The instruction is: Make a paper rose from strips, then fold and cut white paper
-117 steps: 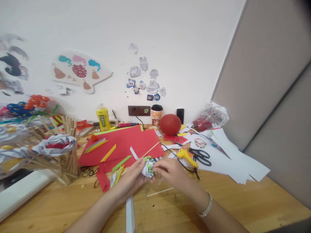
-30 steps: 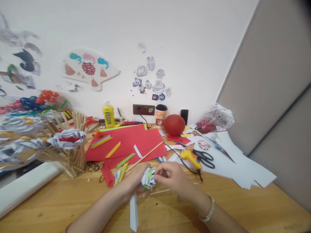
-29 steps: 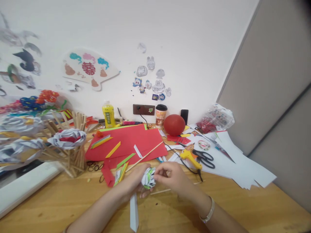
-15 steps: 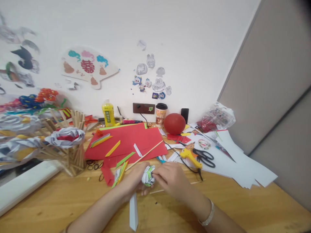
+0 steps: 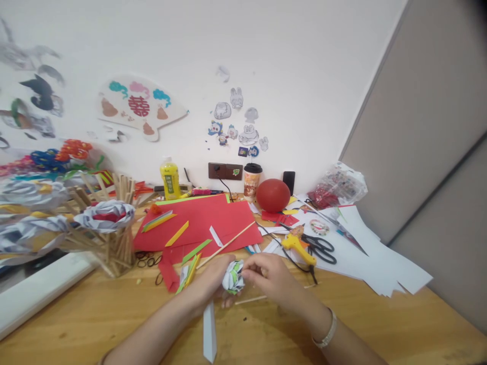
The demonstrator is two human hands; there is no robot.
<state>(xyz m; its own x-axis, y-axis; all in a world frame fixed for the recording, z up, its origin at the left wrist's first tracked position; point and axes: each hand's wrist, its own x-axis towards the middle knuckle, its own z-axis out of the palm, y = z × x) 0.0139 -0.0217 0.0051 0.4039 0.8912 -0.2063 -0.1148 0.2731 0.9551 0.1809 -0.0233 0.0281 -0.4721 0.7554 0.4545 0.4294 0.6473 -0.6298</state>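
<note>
A small white and green paper flower (image 5: 233,277) is held in my left hand (image 5: 211,279), whose fingers wrap beneath it and are partly hidden. From under that hand a folded white paper strip (image 5: 209,332) hangs toward the table's front. My right hand (image 5: 272,279) has its fingers curled, with thumb and forefinger pinched at the flower's right edge. Just left of my left hand lie folded yellow, green and white paper strips (image 5: 188,274). A thin wooden stick (image 5: 251,300) rests on the table below my hands.
Red paper sheets (image 5: 236,218) cover the middle back. At right are a yellow glue gun (image 5: 299,247), black scissors (image 5: 321,248) and cut white paper (image 5: 380,263). A red balloon (image 5: 273,195), a cup (image 5: 251,181) and a yellow bottle (image 5: 170,178) stand behind. Wooden sticks (image 5: 119,248) fill a holder at left.
My right hand's fingers have shifted slightly up and to the right at the flower's edge. The flower has turned slightly in my left hand, which stays in place.
</note>
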